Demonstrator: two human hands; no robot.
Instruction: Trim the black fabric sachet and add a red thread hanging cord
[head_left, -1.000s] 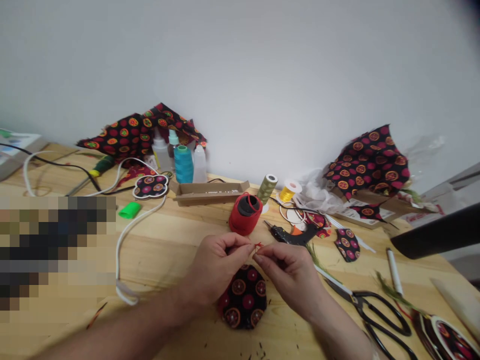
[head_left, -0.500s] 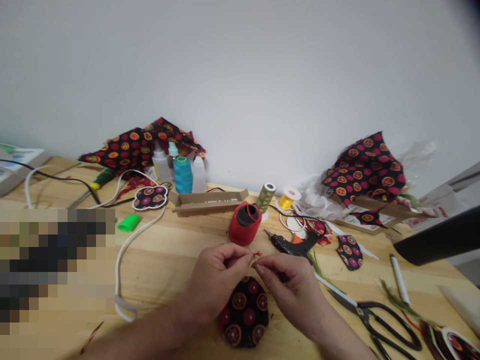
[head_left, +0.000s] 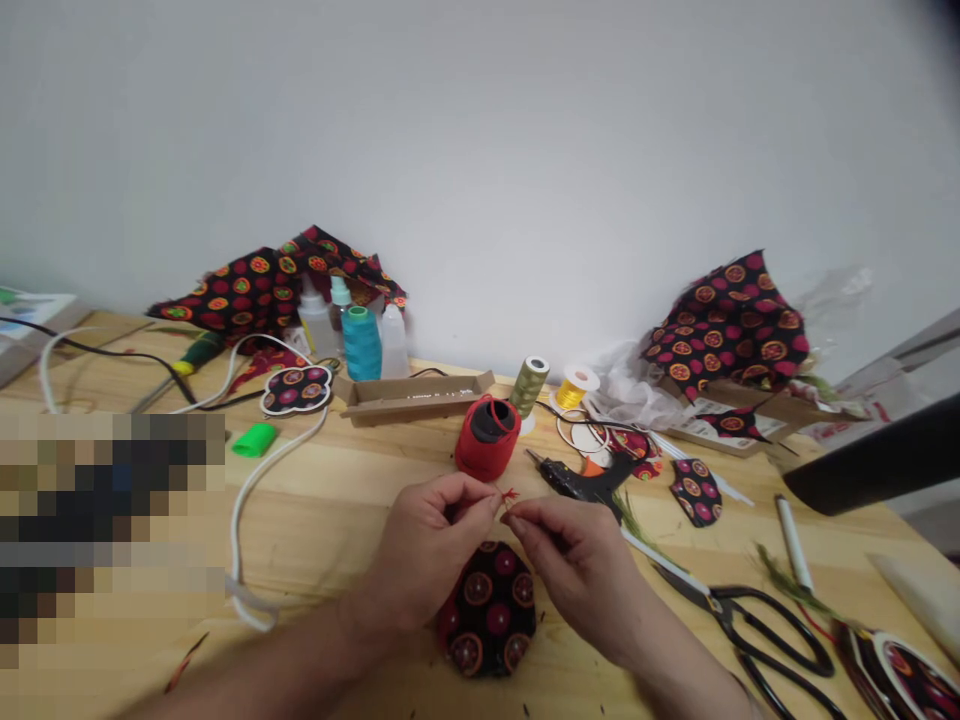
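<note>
Thumb and forefinger of my left hand (head_left: 435, 545) are pinched on a thin red thread (head_left: 511, 494), whose frayed end sticks up between my hands. My right hand (head_left: 577, 565) pinches the same thread close by, its fingertips nearly touching the left ones. Beneath both hands lies a padded piece of black fabric with round red and orange patterns (head_left: 495, 610), partly hidden by my left hand. Just beyond my fingers stands a spool of red thread (head_left: 484, 450) on a dark cone.
A glue gun (head_left: 585, 478) and large scissors (head_left: 720, 605) lie to the right. Behind stand an olive thread spool (head_left: 531, 385), a yellow spool (head_left: 576, 388), a cardboard tray (head_left: 412, 402) and a teal spool (head_left: 363, 345). A white cable (head_left: 238, 520) curves along the left.
Both hands keep their pinch and have hardly moved against the fabric piece. The whole view has shifted slightly, so things on the table sit a little higher in the picture.
</note>
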